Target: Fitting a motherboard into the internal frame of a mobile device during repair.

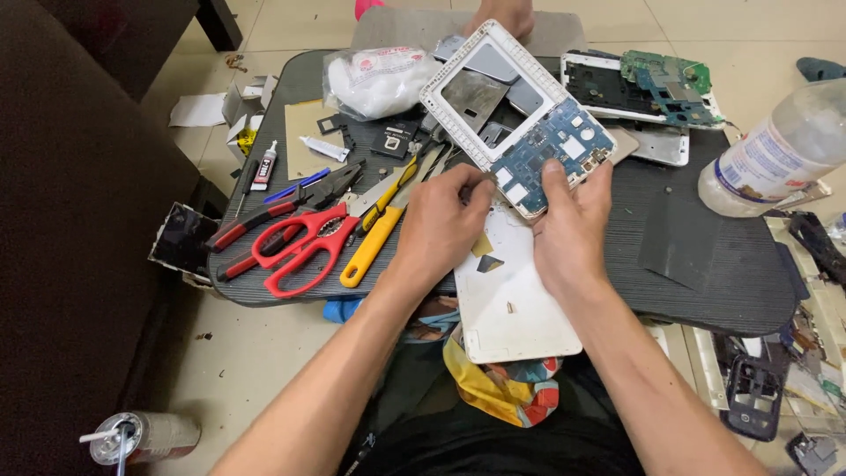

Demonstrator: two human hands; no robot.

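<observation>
Both hands grip an opened white-framed tablet shell above the dark desk: right hand pinches its lower edge, left hand closes beside it. Its blue circuit board lies exposed, grey metal plate above.

white device frame | blue circuit board exposed | tilted, held above table
</observation>
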